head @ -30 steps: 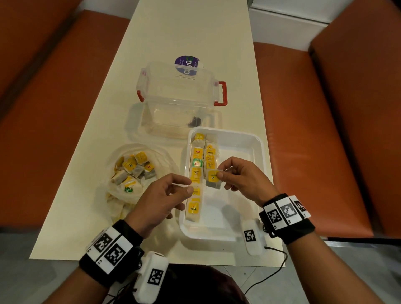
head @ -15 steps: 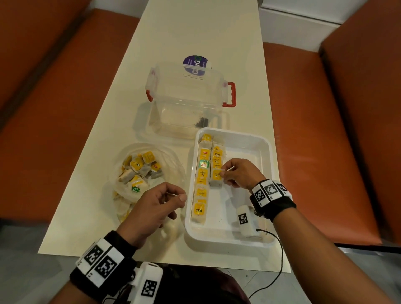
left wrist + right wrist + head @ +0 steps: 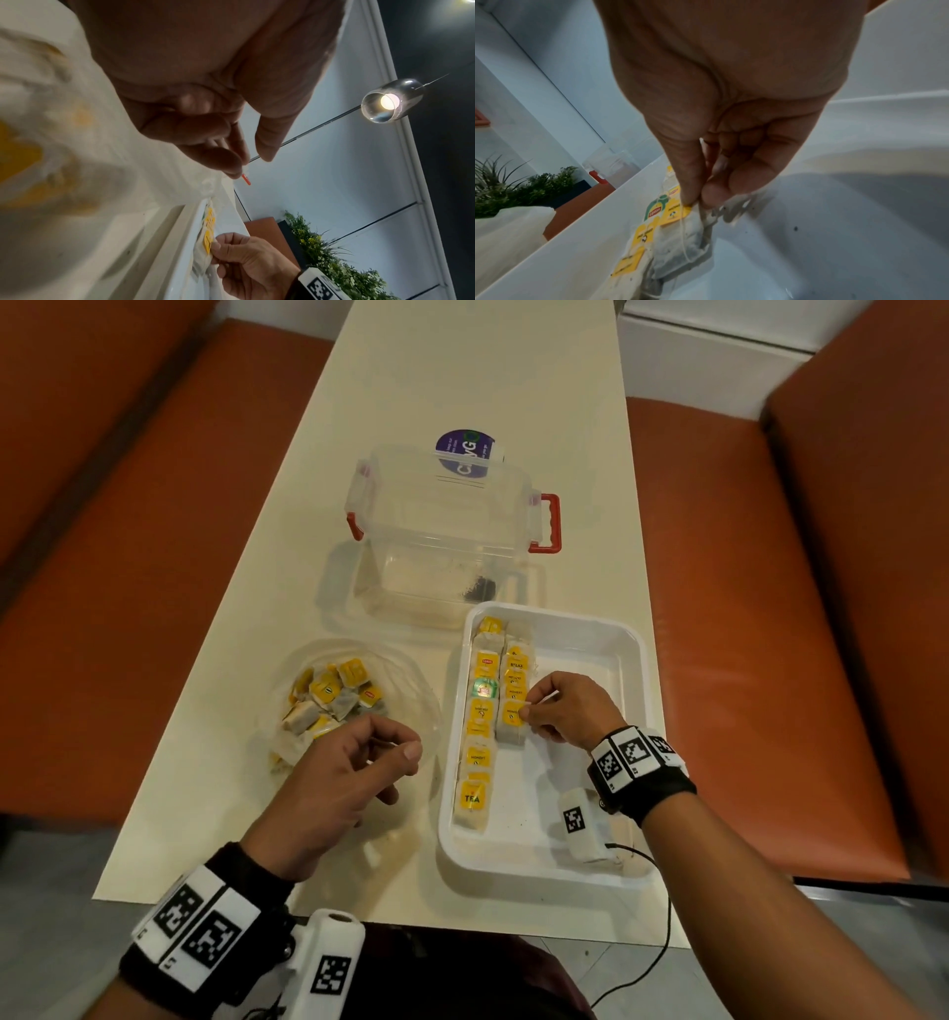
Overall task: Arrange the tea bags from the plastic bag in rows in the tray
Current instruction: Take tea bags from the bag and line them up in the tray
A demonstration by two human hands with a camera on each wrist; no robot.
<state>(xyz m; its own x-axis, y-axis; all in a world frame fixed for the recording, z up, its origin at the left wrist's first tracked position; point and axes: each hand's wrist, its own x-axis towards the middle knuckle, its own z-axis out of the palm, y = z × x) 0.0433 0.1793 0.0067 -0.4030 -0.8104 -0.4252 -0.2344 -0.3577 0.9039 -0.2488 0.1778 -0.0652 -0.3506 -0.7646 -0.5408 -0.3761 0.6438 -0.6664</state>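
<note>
- Head view: a cream table (image 3: pixel 462 377) runs between orange benches (image 3: pixel 128 557). A clear box (image 3: pixel 441 546) with red latches stands at mid-table, just beyond the white tray (image 3: pixel 631 660) and touching or nearly touching its far rim. A round purple label (image 3: pixel 464 454) shows behind the box.
- The plastic bag (image 3: pixel 411 711) lies left of the tray, open, with a loose heap of tea bags (image 3: pixel 334 695) inside.
- In the tray, one full row (image 3: pixel 480 726) of tea bags runs along the left wall; a second, shorter row (image 3: pixel 515 675) lies just beside it.
- The right hand (image 3: pixel 565 711) reaches over the tray, wrist on the near side, thumb and forefinger pinching the tea bag (image 3: pixel 511 721) at the near end of the short row.
- The left hand (image 3: pixel 349 773) hovers at the bag's near edge, fingers loosely curled, thumb close to the forefinger; nothing plainly held.
- Left wrist view: the left hand (image 3: pixel 205 91) shows curled fingers with a gap to the thumb and nothing between them. Below, the right hand (image 3: pixel 246 263) pinches a yellow tag at the tray's rim (image 3: pixel 180 253). A glass lamp (image 3: pixel 388 101) and a plant (image 3: pixel 334 259) stand behind.
- Right wrist view: the right hand (image 3: pixel 718 91) points down into the tray (image 3: pixel 834 233), thumb and forefinger closed on the tea bag (image 3: pixel 680 243) at its top edge, beside its yellow tag; the bag hangs against the row.
</note>
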